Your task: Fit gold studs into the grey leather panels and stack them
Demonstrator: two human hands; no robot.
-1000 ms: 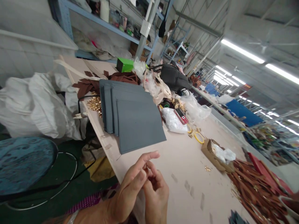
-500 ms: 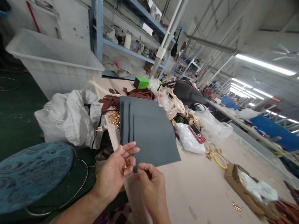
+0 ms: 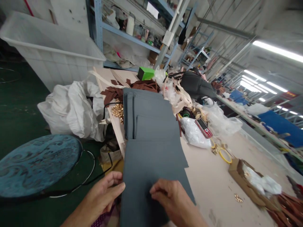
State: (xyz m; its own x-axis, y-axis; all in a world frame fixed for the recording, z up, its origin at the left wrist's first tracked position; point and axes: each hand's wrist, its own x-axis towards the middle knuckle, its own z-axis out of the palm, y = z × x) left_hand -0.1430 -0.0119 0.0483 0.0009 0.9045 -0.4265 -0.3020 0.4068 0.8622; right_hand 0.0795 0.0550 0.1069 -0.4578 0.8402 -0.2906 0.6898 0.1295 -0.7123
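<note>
A dark grey leather-like panel (image 3: 151,160) lies near me, overlapping the front of a stack of similar grey panels (image 3: 153,107). My left hand (image 3: 101,194) is at the panel's left edge, its thumb tip by the edge and its fingers curled; what lies inside them is hidden. Over the panel's middle is my right hand (image 3: 174,200), thumb and fingertips pinched together. Anything between those fingertips is too small or too hidden to make out. Gold metal pieces (image 3: 117,111) are heaped left of the stack.
Brown strips (image 3: 145,85), a green box (image 3: 145,73), a white plastic bag (image 3: 195,134) and a red phone (image 3: 204,127) lie behind and right. A cardboard box (image 3: 246,184) and small gold rings (image 3: 238,198) are farther right. A blue stool (image 3: 40,164) stands left.
A grey panel now lies in front of the stack. My hands have moved down and apart, the left to its edge, the right over it. The gold bits in my left hand no longer show.
</note>
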